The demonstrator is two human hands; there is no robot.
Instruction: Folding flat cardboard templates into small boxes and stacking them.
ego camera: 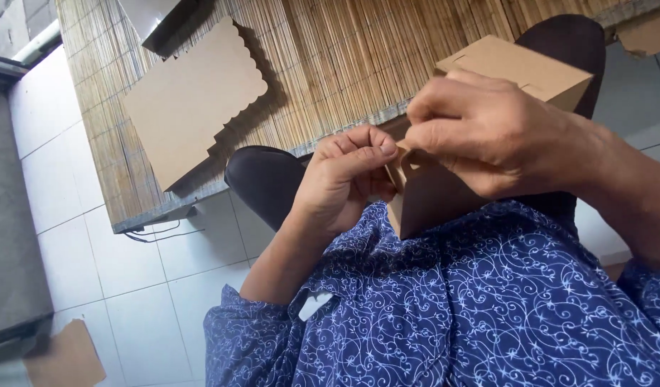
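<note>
Fingers first: both sets are pinched shut on the same spot, a small tab at the near upper corner of a brown cardboard box (444, 190) held up over the lap. The left hand (344, 179) comes in from below with thumb and forefinger squeezing the flap edge, and the right hand (487, 136) wraps over the top of the box, its fingertips meeting the left ones at that corner.

Biggest to smallest from there. The bamboo mat (330, 64) covers most of the background, lying on the white tiled floor (115, 258). The box is next, already folded into a 3D shape with a top panel and side walls standing, so I'd say the body is mostly formed and what's left looks like tucking this one tab and closing things up. Can't see the far side, so no idea if that's locked.

On the mat sits a flat cardboard sheet with a scalloped edge (190, 100), well apart from the hands and untouched, so at least one more blank looks unfolded. Smaller cardboard scrap (65, 358) lies on the floor at the bottom left corner.
</note>
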